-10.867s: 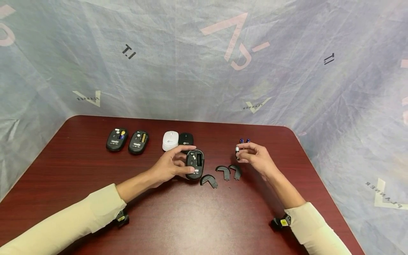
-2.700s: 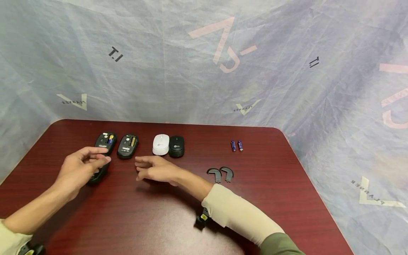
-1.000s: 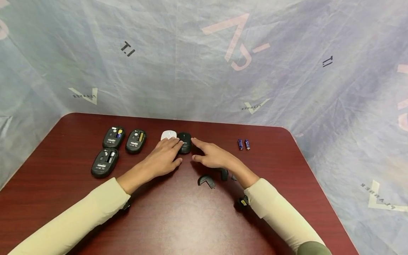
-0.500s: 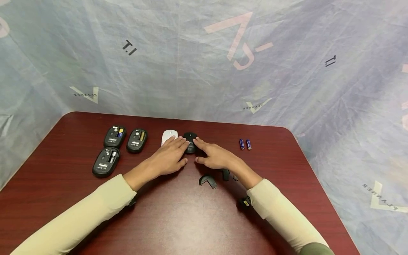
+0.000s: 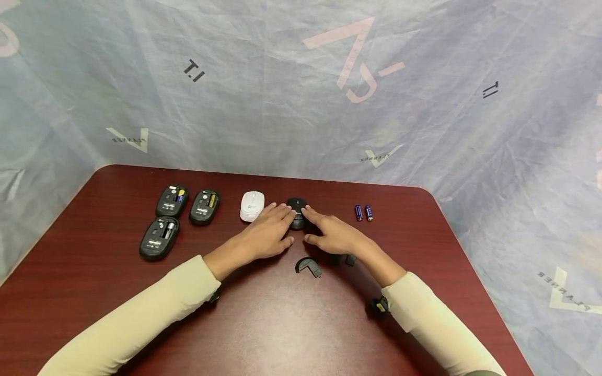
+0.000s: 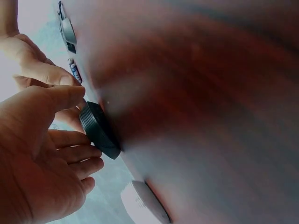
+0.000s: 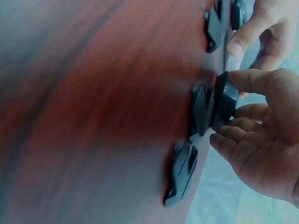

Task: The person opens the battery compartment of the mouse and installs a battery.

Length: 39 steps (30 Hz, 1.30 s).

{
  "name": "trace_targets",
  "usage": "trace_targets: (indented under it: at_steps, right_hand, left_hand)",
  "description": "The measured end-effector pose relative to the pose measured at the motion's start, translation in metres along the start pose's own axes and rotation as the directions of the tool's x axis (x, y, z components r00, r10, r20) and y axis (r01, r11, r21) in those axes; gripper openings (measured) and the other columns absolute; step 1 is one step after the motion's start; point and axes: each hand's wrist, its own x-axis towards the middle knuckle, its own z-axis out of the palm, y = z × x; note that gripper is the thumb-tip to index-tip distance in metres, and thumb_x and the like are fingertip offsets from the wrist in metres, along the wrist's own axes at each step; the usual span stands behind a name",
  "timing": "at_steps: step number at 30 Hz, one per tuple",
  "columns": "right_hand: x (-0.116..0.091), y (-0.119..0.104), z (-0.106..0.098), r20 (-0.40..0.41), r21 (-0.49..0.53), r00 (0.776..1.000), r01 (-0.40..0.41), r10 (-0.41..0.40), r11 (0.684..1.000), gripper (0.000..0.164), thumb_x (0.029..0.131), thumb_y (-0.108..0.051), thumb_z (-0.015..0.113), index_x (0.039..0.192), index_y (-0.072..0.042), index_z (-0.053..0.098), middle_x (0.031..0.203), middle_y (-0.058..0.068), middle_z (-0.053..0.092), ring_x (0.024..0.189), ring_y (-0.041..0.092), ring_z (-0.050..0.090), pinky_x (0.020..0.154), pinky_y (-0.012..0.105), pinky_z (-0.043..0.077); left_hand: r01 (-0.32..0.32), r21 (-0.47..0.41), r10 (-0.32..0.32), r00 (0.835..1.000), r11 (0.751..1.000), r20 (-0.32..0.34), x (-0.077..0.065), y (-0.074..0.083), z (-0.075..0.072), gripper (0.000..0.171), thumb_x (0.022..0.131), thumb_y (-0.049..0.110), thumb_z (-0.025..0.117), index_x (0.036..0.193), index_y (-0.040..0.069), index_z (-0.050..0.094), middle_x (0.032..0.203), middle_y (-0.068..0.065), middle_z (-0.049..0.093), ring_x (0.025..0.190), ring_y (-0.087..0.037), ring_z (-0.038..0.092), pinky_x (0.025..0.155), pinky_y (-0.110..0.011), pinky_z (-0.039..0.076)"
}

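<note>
Black mouse (image 5: pixel 298 216): here it sits, right side up toward the far edge of the desk (image 5: pixel 263 334), flanked by two hands.
Left hand (image 5: pixel 269 231): fingers out and relaxed, tips at the mouse's left side, gripping nothing.
Right hand (image 5: pixel 335 233): fingers extended too, index tip at the right side; whether every finger touches, I can't quite tell.
White mouse (image 5: pixel 252 206): just left of the left hand, right side up.
Upturned mice: three, far left! The back mouse (image 5: pixel 172 201) touches the front mouse (image 5: pixel 160 238); the inner mouse (image 5: pixel 205 207) lies apart, all with batteries showing.
Loose covers: the bent cover (image 5: pixel 309 267) lies nearer the person; others peek out below the right hand, partly hidden.
Blue batteries (image 5: pixel 359 213): a pair, side by side, over on the right.
</note>
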Motion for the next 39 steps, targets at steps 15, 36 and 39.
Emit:
trace_targets:
  at_steps: [15,36,39]
  right_hand:
    - [0.002,0.014,-0.003,-0.136,-0.04,0.99,-0.028,0.022,0.999,0.076,0.113,-0.024,0.068,0.175,0.002,0.032,0.178,0.024,0.041,0.163,0.04,0.048,0.133,0.058,0.045]
    - [0.006,0.009,0.0,-0.118,-0.039,0.993,-0.024,0.019,0.999,0.074,0.116,-0.035,0.066,0.177,-0.006,0.035,0.173,0.024,0.052,0.141,0.033,0.069,0.119,0.053,0.057]
    - [0.003,0.005,-0.001,-0.132,-0.012,0.991,0.004,-0.005,1.0,0.07,0.117,-0.034,0.064,0.176,-0.007,0.038,0.165,0.025,0.06,0.104,0.027,0.074,0.106,0.049,0.058]
  left_hand:
    - [0.087,-0.094,-0.086,0.996,0.992,0.013,0.02,0.012,-0.003,0.083,0.108,0.033,0.075,0.17,-0.009,0.039,0.175,-0.036,0.04,0.166,-0.049,0.041,0.14,-0.06,0.034]
    - [0.115,-0.11,-0.1,0.986,0.987,0.131,0.022,0.003,-0.014,0.076,0.114,0.03,0.068,0.171,-0.011,0.035,0.166,-0.035,0.053,0.158,-0.046,0.054,0.134,-0.057,0.044]
    - [0.061,-0.111,-0.047,0.992,0.992,0.12,0.019,-0.005,-0.011,0.073,0.117,0.031,0.064,0.17,-0.011,0.037,0.159,-0.035,0.061,0.148,-0.043,0.064,0.125,-0.055,0.054]
